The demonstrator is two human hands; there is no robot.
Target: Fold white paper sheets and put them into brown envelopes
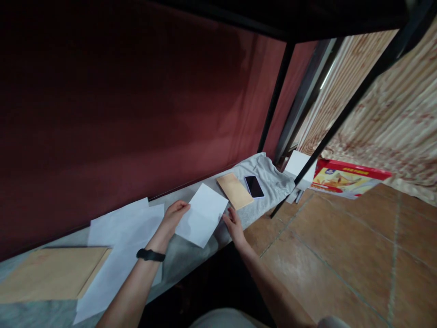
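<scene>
A white sheet of paper [202, 214] lies on a grey cloth-covered surface [269, 177]. My left hand [174, 215], with a black band on the wrist, pinches the sheet's left edge. My right hand [234, 223] rests at the sheet's right edge, fingers curled on the paper. A small brown envelope [235, 190] lies just beyond the sheet, and a dark phone [254, 186] sits beside it.
More white sheets [126, 228] and a large brown envelope [51, 272] lie to the left. A dark red wall backs the surface. Black metal frame posts [275, 100] stand at the right end. A white box [300, 166] and a red box [344, 177] sit on the tiled floor.
</scene>
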